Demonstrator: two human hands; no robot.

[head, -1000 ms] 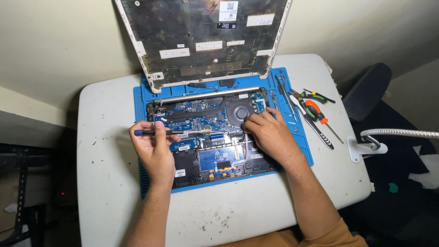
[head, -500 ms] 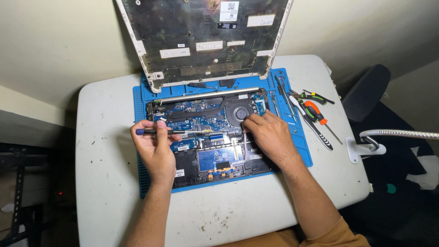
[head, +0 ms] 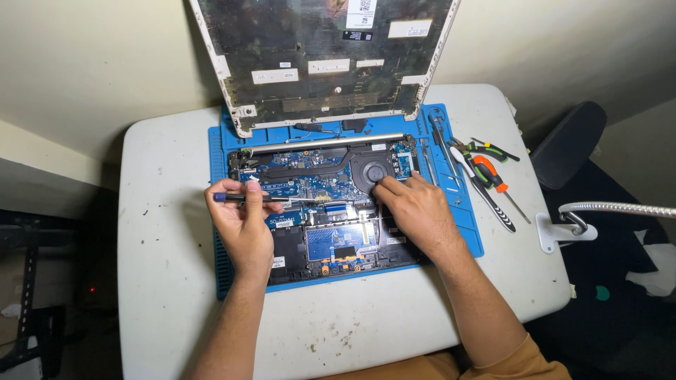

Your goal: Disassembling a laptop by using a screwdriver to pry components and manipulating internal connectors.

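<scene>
Left grip (head: pixel 243 225) closed on a dark screwdriver (head: pixel 264 199), held level over the opened laptop (head: pixel 331 211); right grip (head: pixel 415 211) laid flat, fingers spread, nothing held.

Screwdriver tip is pointed toward 3 o'clock across the blue board. Right fingertips (head: pixel 380 188) are pressed just beside the round fan (head: pixel 370 172). Laptop is set on a blue mat (head: pixel 461 225) mid-bench (head: pixel 162 281). Loose tools (head: pixel 486 176) are seen at 3 o'clock, off the mat.

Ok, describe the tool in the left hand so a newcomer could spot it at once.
Start at the blue mat on the white table, where the opened laptop lies. Over its left side, the left hand holds a slim dark screwdriver level, blue-capped, unlike the orange and green tools off right.
</scene>
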